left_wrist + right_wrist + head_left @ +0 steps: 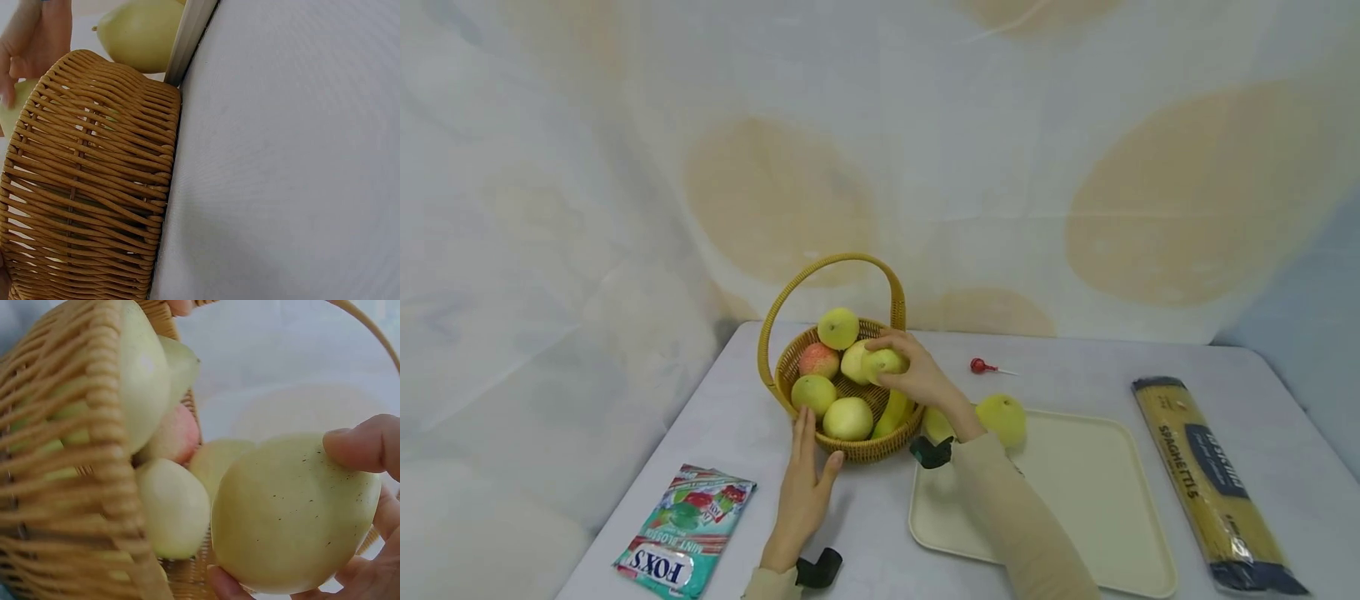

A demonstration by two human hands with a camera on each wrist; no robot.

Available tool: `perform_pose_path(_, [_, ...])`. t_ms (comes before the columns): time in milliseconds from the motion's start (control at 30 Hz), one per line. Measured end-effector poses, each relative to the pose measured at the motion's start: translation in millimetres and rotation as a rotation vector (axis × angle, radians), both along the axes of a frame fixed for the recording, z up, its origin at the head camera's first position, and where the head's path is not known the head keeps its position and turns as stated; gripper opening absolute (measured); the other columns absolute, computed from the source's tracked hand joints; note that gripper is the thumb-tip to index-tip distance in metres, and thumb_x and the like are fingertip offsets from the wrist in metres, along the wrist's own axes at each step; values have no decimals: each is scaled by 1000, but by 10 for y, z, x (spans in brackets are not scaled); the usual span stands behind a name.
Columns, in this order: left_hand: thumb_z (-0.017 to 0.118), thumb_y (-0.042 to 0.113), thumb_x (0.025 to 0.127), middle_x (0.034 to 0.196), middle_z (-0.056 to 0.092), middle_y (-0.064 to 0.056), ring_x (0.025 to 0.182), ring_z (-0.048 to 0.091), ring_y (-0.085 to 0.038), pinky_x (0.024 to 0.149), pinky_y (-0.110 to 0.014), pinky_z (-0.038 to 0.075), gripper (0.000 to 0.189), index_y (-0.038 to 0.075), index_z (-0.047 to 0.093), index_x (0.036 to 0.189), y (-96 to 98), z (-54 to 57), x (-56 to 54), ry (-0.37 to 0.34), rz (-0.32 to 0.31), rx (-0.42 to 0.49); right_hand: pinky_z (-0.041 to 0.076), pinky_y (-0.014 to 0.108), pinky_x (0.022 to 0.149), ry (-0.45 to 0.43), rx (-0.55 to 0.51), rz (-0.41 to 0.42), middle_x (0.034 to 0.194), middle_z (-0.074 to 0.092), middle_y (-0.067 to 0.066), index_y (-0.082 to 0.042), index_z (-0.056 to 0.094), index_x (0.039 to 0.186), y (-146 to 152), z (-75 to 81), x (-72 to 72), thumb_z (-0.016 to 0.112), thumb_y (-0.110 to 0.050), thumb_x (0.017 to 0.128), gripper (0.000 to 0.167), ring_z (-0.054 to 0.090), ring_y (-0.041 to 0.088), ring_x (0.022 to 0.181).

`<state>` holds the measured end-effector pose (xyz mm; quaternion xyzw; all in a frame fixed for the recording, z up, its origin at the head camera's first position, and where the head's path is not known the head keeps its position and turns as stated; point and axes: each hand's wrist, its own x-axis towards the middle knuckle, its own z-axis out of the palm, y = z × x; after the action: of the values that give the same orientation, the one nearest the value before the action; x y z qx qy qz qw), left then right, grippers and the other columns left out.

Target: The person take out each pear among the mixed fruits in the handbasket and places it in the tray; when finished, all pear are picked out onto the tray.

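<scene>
Pale, creased backdrop (970, 167) with orange patches; white table (872, 533) in front.
Cream tray (1090, 483) lies right of centre, wicker basket (859, 452) beyond its left side, spaghetti pack (1210, 483) far right, mint bag (688, 529) near left. Left hand (805, 492): fingers extended, touching basket's near-left side. Right hand (922, 372) grips a yellow-green fruit (883, 365) over the basket. Red lollipop (981, 366) lies behind tray.
</scene>
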<state>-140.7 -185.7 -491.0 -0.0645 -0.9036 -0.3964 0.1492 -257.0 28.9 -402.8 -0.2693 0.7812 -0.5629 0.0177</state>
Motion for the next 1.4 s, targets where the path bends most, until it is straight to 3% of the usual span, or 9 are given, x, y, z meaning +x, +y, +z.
perform_pose_path(300, [53,31,99,164,7,-15,147,12,-46,110,-66,26,76,10,8,157,-8,-12,-11,7,-1,-9,24,59,115,-10,-4,-83,156,33,12,-13,61,125,261,37,46,65,-8,87,38,22,34,147])
perform_pose_path(567, [55,28,99,165,5,-12,148,13,-42,112,-64,25,76,12,9,157,-31,-5,-8,-2,10,-1,29,57,114,7,-98,-110,154,34,14,-7,60,124,494,57,108,63,-6,90,34,25,35,145])
perform_pose_path(867, [54,28,99,164,5,-13,148,12,-44,112,-65,24,76,11,8,157,-26,12,-3,0,4,-4,32,60,109,-1,-63,-159,156,30,15,-8,58,128,784,32,160,62,-12,95,34,25,39,145])
perform_pose_path(1200, [53,30,100,164,6,-15,146,15,-46,110,-66,27,75,12,7,157,-53,-11,-2,8,12,-15,16,64,116,31,-57,-237,154,31,20,-2,58,127,1171,-18,185,62,-10,94,34,22,41,146])
perform_pose_path(1400, [54,28,100,164,7,-14,146,14,-47,110,-67,25,75,11,9,157,-64,-8,1,17,20,-11,12,64,117,-10,-57,-301,155,32,19,-3,56,128,1368,-55,231,63,-12,94,36,20,41,146])
